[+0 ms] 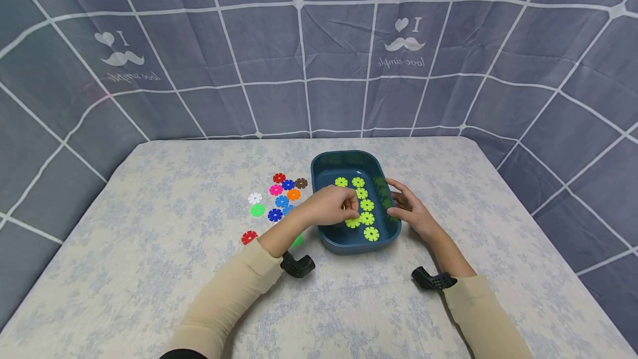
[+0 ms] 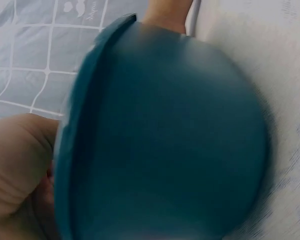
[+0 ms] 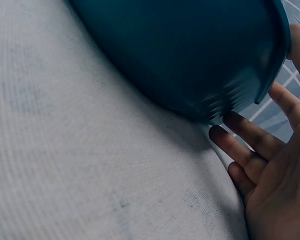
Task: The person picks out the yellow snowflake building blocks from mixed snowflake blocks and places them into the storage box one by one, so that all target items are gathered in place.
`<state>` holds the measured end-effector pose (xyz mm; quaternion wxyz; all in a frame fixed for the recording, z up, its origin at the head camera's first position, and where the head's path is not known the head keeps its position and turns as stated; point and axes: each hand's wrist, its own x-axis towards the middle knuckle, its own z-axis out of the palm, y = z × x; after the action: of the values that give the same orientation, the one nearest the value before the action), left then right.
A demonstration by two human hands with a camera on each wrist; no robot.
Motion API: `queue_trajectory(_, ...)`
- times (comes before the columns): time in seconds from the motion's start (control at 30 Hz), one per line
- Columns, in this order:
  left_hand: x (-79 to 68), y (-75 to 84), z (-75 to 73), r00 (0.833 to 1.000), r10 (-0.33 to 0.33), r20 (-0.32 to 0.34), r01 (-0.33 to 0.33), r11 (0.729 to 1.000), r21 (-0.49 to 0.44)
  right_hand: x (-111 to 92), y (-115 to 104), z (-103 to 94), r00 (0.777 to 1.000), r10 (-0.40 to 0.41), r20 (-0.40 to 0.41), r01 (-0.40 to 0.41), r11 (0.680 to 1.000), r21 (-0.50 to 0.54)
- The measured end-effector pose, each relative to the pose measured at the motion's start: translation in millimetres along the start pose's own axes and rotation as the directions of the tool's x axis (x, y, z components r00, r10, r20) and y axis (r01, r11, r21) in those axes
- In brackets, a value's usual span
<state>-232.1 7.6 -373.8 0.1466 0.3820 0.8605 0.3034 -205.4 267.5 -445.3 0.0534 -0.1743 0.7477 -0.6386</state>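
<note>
My left hand [image 1: 333, 205] reaches over the left rim of a dark teal plastic bin [image 1: 344, 249], its fingers curled down inside. Whether a piece sits between those fingertips is hidden. Several yellow-green notched discs [image 1: 371, 234] lie on the bin's floor, near and under that hand. My right hand [image 1: 415, 212] touches the bin's right side with thumb and index finger at the rim. In the right wrist view, the other fingers [image 3: 247, 155] are spread against or just beside the outer wall. The left wrist view shows the bin wall [image 2: 165, 125] blurred, with part of the left hand [image 2: 20, 170] behind the rim.
Left of the bin lie loose notched discs in several colours, including a white disc [image 1: 255, 198], an orange disc [image 1: 293, 194], a brown disc [image 1: 301, 183] and a red disc [image 1: 249, 237]. The pale patterned tablecloth [image 1: 149, 248] meets a grey-blue checked curtain [image 1: 269, 104] behind.
</note>
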Motion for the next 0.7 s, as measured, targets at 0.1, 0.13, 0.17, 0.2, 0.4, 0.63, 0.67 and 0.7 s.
queue_trajectory(0.1, 3.6, -0.2, 5.4, 0.999, -0.005, 0.035, 0.004, 1.0, 0.028, 0, 0, 0.2, 1.0, 0.006, -0.004, -0.006, 1.0, -0.01)
queue_trajectory(0.13, 4.6, 0.2, 7.0, 0.999, -0.01, 0.047, 0.008, 0.999, 0.037, 0, 0, 0.2, 1.0, 0.009, -0.005, -0.009, 1.0, -0.014)
queue_trajectory(0.17, 5.8, -0.1, 8.8, 0.998, -0.015, 0.059, 0.012, 0.999, 0.047, 0, 0, 0.3, 1.0, 0.011, -0.007, -0.011, 1.0, -0.019)
queue_trajectory(0.2, 7.0, -0.3, 10.5, 0.997, -0.017, 0.07, 0.014, 0.998, 0.054, 0, 0, 0.4, 1.0, 0.014, -0.009, -0.014, 1.0, -0.024)
queue_trajectory(0.4, 12.8, -0.2, 17.0, 0.992, -0.033, 0.123, 0.021, 0.995, 0.097, -1, -1, 0.6, 1.0, 0.021, -0.015, -0.022, 0.999, -0.03)
queue_trajectory(0.63, 14.7, 0.9, 18.9, 0.986, -0.055, 0.157, 0.032, 0.989, 0.147, -1, -3, 0.9, 1.0, 0.019, -0.01, -0.019, 0.999, -0.026)
queue_trajectory(0.67, 14.7, 1.3, 18.9, 0.985, -0.059, 0.159, 0.036, 0.988, 0.148, 0, -3, 0.8, 1.0, 0.017, -0.01, -0.018, 1.0, -0.025)
queue_trajectory(0.7, 14.6, 1.9, 18.8, 0.984, -0.066, 0.163, 0.042, 0.988, 0.148, 0, -3, 0.9, 1.0, 0.016, -0.01, -0.016, 1.0, -0.026)
